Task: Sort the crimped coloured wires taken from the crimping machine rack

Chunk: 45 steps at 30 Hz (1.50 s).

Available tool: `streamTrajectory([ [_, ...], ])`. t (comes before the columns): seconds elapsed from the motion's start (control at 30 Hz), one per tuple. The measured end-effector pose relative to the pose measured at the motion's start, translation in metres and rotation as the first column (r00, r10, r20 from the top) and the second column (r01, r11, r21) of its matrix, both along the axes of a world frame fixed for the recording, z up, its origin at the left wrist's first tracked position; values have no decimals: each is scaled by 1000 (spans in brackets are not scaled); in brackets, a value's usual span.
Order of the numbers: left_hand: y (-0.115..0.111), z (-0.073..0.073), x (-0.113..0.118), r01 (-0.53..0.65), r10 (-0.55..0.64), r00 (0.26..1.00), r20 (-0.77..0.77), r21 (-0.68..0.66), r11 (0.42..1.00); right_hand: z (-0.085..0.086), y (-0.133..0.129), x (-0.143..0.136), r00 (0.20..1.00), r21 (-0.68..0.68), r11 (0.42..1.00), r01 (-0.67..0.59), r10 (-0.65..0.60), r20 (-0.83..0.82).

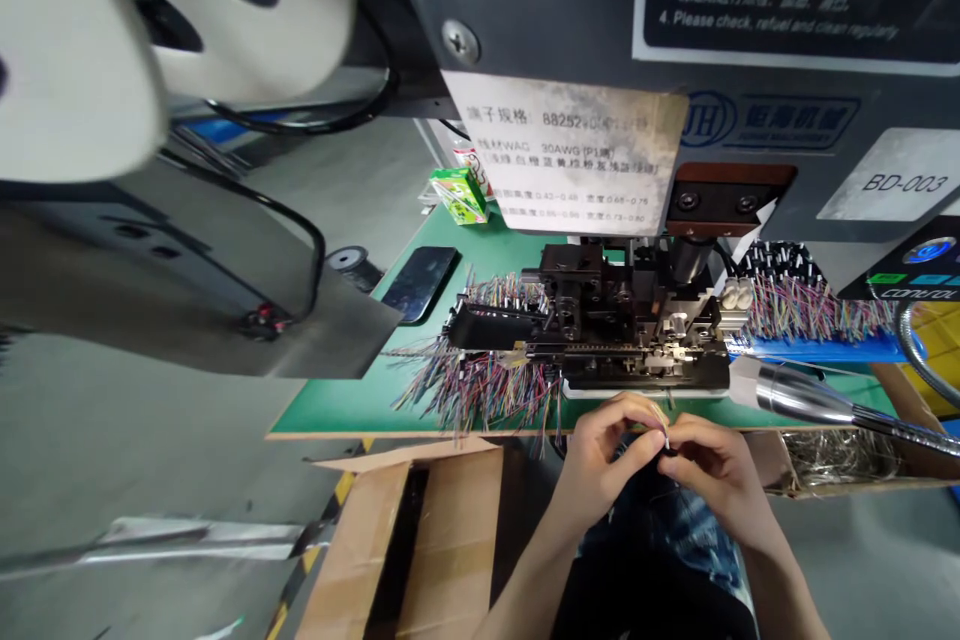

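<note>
My left hand [619, 445] and my right hand [709, 460] meet in front of the table edge, above my lap. Their fingertips pinch the end of a small cable [667, 442], of which a white bit, a dark bit and some pale thin wires [660, 414] show. Fingers cover the rest of it. Just beyond my hands stands a crimping machine, its dark metal press [637, 320] above the table; neither hand touches it. A heap of cables with multicoloured wire ends [491, 385] lies to the left of the press.
More multicoloured cables [817, 305] lie on a blue tray [840, 350] at the right. A flexible lamp [806, 395] reaches in there. On the green table [330, 405] are a phone [421, 282] and a green box [459, 195]. Cardboard boxes [450, 540] stand below.
</note>
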<state>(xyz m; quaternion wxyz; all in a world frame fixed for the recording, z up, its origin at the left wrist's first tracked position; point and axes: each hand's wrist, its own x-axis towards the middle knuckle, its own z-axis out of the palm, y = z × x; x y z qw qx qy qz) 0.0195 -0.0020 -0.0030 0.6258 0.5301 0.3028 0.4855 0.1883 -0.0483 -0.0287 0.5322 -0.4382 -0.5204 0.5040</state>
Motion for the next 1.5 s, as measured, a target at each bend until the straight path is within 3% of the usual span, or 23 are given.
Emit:
streamTrajectory([
  [0.23, 0, 4, 2, 13, -13, 1000, -2, -69, 998, 4, -3, -3, 985, 53, 998, 36, -44, 165],
  [0.5, -5, 0, 8, -157, 160, 986, 45, -68, 985, 11, -2, -14, 937, 210, 966, 152, -209, 281],
  [0.63, 0, 6, 4, -206, 207, 978, 38, -39, 978, 12, -3, -13, 919, 229, 965, 129, -203, 337],
  [0.83, -2, 4, 0, -144, 143, 990, -20, -36, 989, 11, -6, -13, 926, 199, 962, 186, -239, 293],
  [1.07, -5, 1, 5, -23, 29, 998, 59, -105, 994, 14, -3, -15, 938, 220, 952, 213, -262, 226],
  [1.27, -6, 6, 6, -114, 129, 987, 92, -154, 982, 13, -3, -20, 916, 290, 939, 184, -271, 297],
  [1.4, -6, 7, 7, -215, 224, 971, 82, -112, 970, 12, -5, -24, 907, 321, 929, 182, -285, 309],
  [1.5, -5, 8, 5, -228, 230, 972, 46, -50, 972, 10, -6, -22, 900, 320, 928, 193, -297, 319],
])
